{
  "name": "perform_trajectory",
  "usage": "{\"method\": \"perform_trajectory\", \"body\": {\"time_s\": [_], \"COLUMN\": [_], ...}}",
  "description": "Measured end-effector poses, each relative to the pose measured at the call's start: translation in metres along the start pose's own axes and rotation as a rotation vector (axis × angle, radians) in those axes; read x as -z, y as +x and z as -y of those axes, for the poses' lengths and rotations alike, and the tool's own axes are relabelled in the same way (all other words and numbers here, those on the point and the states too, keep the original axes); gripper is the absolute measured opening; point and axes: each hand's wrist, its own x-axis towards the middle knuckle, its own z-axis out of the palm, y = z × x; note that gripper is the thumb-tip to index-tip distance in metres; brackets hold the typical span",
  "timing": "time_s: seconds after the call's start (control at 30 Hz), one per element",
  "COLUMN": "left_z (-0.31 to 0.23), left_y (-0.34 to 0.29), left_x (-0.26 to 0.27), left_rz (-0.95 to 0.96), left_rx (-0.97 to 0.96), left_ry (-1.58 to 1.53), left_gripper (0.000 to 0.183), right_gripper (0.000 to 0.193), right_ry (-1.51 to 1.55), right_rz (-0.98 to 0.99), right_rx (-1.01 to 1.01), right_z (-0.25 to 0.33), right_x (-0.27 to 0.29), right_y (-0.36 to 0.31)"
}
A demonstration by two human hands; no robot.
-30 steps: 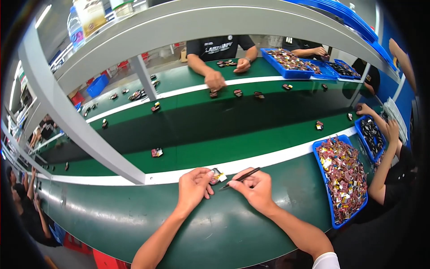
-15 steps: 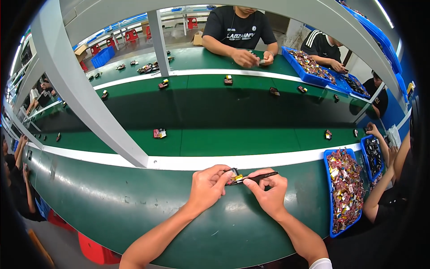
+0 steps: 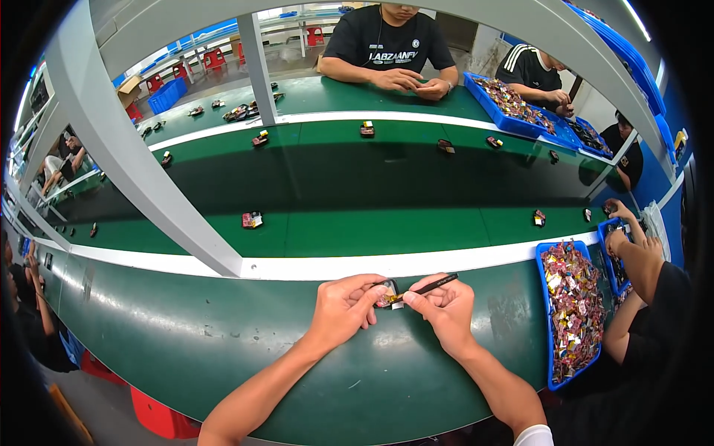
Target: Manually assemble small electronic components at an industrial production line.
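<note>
My left hand (image 3: 343, 306) pinches a small electronic part (image 3: 388, 291) with a black housing and red, gold and white pieces on it. It is held just above the green worktop, by the white rail. In my right hand (image 3: 451, 314), between thumb and fingers, is a pair of slim black tweezers (image 3: 437, 285). Their tip meets the gold area of the part; whether they grip anything there is too small to tell. My fingers hide some of the part's edge.
A blue tray (image 3: 541, 297) heaped with small red, gold and white pieces stands to my right. Beyond the white rail (image 3: 335, 266), a green conveyor belt (image 3: 387, 232) carries scattered parts. A grey post (image 3: 160, 178) rises at left. Co-workers sit opposite and at both sides.
The tweezers have tilted a little, and the held part has turned slightly. Parts on the belt have shifted left. The opposite worker's hands have come down to the table; an arm at right reaches toward a tray.
</note>
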Motion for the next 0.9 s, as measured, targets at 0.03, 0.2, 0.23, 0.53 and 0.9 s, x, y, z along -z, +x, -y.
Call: {"method": "perform_trajectory", "body": {"time_s": [0.03, 0.2, 0.23, 0.53, 0.9], "left_z": [0.001, 0.003, 0.003, 0.003, 0.005], "left_y": [0.0, 0.003, 0.003, 0.003, 0.003], "left_x": [0.001, 0.004, 0.005, 0.01, 0.013], "left_rz": [0.019, 0.108, 0.139, 0.185, 0.196], "left_rx": [0.016, 0.036, 0.042, 0.078, 0.081], "left_ry": [-0.008, -0.078, -0.067, -0.127, -0.141], "left_gripper": [0.023, 0.025, 0.025, 0.026, 0.029], "right_gripper": [0.011, 0.01, 0.01, 0.009, 0.01], "right_ry": [0.0, -0.034, -0.036, -0.228, -0.256], "right_rz": [0.001, 0.022, 0.02, -0.002, -0.054], "right_rx": [-0.001, 0.085, 0.086, 0.245, 0.245], "right_z": [0.0, -0.002, -0.002, -0.006, -0.009], "right_x": [0.0, 0.003, 0.001, -0.002, -0.008], "right_y": [0.0, -0.002, -0.002, -0.006, -0.012]}}
